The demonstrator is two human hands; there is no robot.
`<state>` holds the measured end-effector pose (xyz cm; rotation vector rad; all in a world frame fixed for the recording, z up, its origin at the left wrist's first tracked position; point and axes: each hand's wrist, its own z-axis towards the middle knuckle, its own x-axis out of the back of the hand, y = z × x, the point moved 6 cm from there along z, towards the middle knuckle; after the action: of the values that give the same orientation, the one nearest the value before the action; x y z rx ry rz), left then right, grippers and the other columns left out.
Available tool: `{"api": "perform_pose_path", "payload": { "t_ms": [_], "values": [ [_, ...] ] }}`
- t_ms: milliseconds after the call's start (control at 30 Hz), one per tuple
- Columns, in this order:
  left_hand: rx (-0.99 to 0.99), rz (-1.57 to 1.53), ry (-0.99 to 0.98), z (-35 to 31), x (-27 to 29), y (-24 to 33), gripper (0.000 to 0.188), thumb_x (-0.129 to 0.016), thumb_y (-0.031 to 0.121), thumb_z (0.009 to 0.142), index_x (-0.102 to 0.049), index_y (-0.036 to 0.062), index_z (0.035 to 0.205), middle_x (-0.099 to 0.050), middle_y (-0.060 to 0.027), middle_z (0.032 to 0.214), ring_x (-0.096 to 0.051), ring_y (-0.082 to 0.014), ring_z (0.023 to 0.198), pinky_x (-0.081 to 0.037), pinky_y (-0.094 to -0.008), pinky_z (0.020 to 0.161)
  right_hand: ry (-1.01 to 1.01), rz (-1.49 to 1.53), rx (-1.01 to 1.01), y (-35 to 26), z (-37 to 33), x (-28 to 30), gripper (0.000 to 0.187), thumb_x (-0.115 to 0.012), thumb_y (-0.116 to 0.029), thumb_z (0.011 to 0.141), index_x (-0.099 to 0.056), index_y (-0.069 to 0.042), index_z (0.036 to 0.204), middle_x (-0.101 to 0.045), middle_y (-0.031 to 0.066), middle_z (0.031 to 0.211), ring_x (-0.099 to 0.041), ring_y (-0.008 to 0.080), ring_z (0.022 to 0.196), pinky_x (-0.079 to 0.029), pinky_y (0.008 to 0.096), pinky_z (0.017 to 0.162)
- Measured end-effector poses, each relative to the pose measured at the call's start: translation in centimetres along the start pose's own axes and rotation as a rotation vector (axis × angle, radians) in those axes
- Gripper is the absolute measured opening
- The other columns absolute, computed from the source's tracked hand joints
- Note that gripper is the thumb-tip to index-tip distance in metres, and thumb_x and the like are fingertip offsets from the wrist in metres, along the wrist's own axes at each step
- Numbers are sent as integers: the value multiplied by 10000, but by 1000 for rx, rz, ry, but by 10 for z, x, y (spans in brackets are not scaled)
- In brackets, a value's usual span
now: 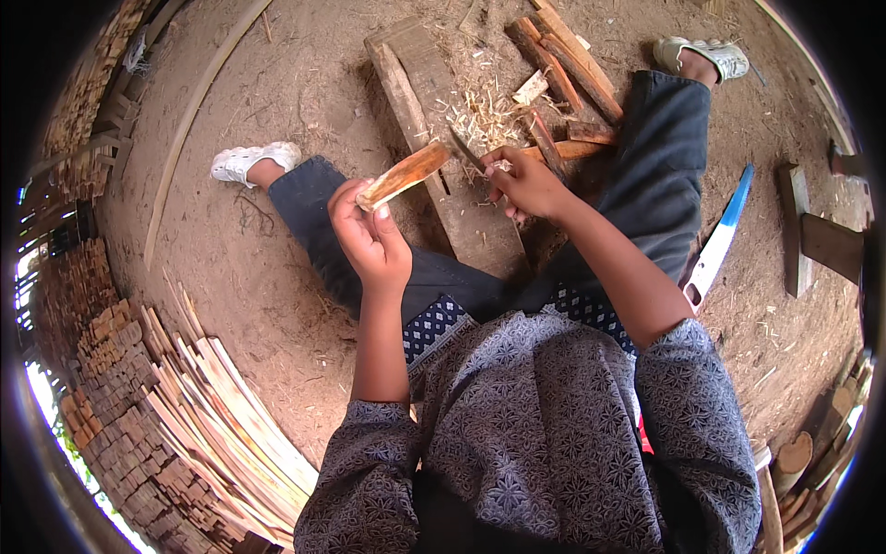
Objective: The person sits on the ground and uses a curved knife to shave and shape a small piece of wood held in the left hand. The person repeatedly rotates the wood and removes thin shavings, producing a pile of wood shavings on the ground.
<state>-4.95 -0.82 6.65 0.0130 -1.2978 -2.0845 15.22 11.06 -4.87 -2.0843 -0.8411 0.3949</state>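
Note:
My left hand [371, 235] grips one end of a short piece of wood [406, 175], reddish brown on its face with a pale edge, tilted up to the right. My right hand [526, 185] is closed round the handle of a knife [467, 150], whose dark blade points up and left, close to the wood's far end. The handle is mostly hidden in my fingers. Below both hands a long wooden board [480, 217] lies on the ground between my legs. Pale wood shavings [484, 120] are heaped on and beside it.
Several split wood pieces [568, 65] lie beyond my right hand. A handsaw [720, 235] with a blue-tipped blade rests right of my leg. Long pale strips [231, 415] and stacked wood blocks [120, 388] line the left. A wooden post piece [796, 231] stands far right.

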Motion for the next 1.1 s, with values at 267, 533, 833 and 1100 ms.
{"api": "perform_pose_path", "payload": {
  "t_ms": [267,533,833,1100],
  "values": [
    [8,-205,-58,11,-18,4,310,-411,128,1102,-305,14,1370,-518,-295,1418,-580,-324,1276,-424,-440,1139,233,-87,473,-40,-74,-13,413,-694,-128,987,-602,-153,1390,-684,93,884,-518,137,590,-462,323,593],
    [-189,147,-412,42,-52,54,359,-532,220,1027,-551,-20,1294,-661,-160,1022,-662,-262,882,-563,-440,889,498,-94,639,-56,-97,-2,429,-716,-52,932,-602,-99,1343,-708,155,1064,-712,305,952,-539,375,853],
    [-206,673,-788,70,-82,47,790,-684,221,841,-448,265,1593,-687,-113,801,-694,-336,711,-566,-462,660,537,-73,542,-63,-111,11,348,-725,-37,895,-597,-53,1218,-708,130,1065,-707,264,961,-526,361,874],
    [170,617,-396,112,-33,13,650,-612,236,1013,-396,117,1614,-678,-93,801,-647,-168,670,-533,-344,627,605,-15,596,-33,-99,23,316,-723,-65,922,-594,-36,1209,-712,99,1030,-625,144,711,-505,307,686]
  ]
}}
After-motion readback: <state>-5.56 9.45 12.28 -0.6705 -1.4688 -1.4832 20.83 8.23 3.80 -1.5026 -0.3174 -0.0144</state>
